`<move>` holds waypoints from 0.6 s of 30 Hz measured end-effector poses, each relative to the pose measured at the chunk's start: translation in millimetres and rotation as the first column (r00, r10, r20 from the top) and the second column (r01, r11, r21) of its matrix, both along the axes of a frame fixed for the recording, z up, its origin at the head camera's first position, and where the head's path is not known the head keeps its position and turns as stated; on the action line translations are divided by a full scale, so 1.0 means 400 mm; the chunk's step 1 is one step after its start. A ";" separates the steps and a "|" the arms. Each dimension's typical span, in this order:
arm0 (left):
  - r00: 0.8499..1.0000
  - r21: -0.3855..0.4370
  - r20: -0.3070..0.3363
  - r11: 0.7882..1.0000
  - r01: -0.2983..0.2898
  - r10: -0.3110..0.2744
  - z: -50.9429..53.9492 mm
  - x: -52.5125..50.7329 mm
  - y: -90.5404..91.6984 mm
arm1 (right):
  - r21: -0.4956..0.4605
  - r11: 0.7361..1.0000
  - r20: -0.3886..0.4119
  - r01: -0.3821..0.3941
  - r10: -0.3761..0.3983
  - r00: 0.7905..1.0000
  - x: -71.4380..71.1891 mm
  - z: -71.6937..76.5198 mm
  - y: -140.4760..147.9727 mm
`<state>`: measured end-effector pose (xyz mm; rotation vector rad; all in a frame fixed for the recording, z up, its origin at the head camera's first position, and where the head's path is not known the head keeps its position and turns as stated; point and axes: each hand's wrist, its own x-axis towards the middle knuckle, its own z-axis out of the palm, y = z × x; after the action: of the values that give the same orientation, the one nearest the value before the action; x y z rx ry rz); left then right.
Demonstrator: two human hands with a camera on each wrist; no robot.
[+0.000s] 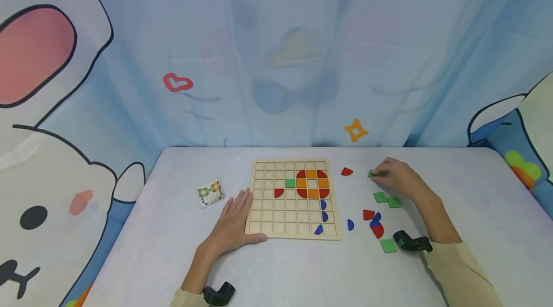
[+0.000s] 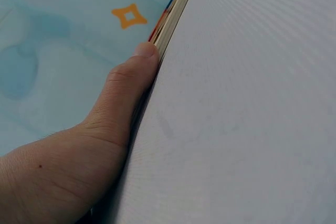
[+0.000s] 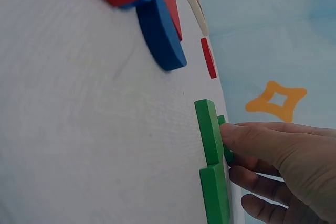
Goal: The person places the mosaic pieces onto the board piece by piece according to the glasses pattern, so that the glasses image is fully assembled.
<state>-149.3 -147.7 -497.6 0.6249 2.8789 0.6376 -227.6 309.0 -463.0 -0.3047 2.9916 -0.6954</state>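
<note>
My left hand (image 1: 233, 220) rests with straight fingers against the left edge and lower-left corner of the wooden grid board (image 1: 268, 227); the left wrist view shows its thumb (image 2: 118, 93) along the board's side. To the right of the board, my right hand (image 1: 397, 177) pinches a green square (image 1: 370, 173) between thumb and fingers, low over the table. On the board, red quarter pieces (image 1: 301, 193) and orange squares (image 1: 311, 173) form a ring, beside a green square (image 1: 290, 183) and a separate red piece (image 1: 279, 192). Several blue pieces (image 1: 325, 216) lie lower on its right side.
A small pattern card (image 1: 210, 193) lies left of the board. Right of the board are a red piece (image 1: 347, 171), a blue piece (image 1: 350, 225), two touching green squares (image 1: 380, 197), a red and blue cluster (image 1: 377, 231) and another green square (image 1: 389, 246). A curtain (image 1: 276, 57) hangs behind.
</note>
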 end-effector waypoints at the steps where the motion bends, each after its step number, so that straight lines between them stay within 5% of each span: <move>1: 1.000 -0.002 -0.001 1.000 -0.001 0.001 0.000 0.001 0.000 | 0.001 1.000 -0.002 -0.001 0.001 1.000 0.000 -0.001 0.000; 11: 1.000 -0.002 -0.010 1.000 -0.003 0.003 -0.002 0.003 -0.006 | -0.054 0.999 -0.113 0.007 -0.013 0.994 -0.002 0.012 -0.063; 18: 1.000 0.006 -0.012 1.000 0.007 -0.006 -0.003 -0.001 -0.003 | -0.156 0.964 -0.203 -0.213 0.180 0.962 0.002 0.070 -0.261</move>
<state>-149.5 -149.0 -498.9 0.6408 2.8858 0.6443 -226.7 204.6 -435.2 -0.7061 3.0146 -0.9613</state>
